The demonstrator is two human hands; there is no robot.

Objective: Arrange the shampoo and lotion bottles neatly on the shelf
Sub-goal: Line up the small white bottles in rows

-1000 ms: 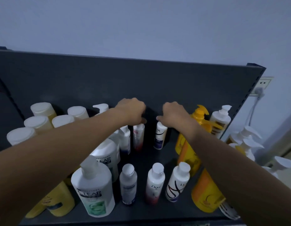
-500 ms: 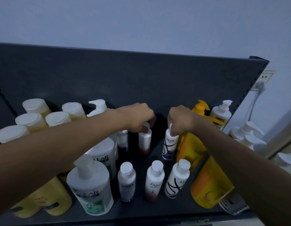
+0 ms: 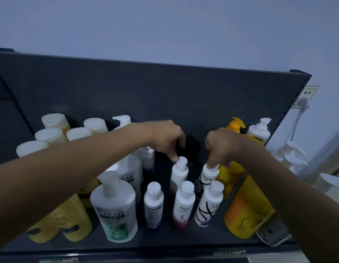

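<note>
Your left hand [image 3: 164, 137] reaches over the dark shelf [image 3: 164, 95], its grip loosely apart, fingertips touching the cap of a white Dove bottle [image 3: 179, 175]. Your right hand [image 3: 223, 145] has its grip clamped on the cap of a Lux bottle [image 3: 208, 177]. Both stand upright in the second row, behind three small bottles [image 3: 183, 204] at the front.

Single head-worn view, looking forward and down from above and behind both forearms, close over the dark shelf [image 3: 164, 242]; left hand [image 3: 164, 137] and right hand [image 3: 223, 147] mid-frame, wall [image 3: 164, 29] beyond.
</note>
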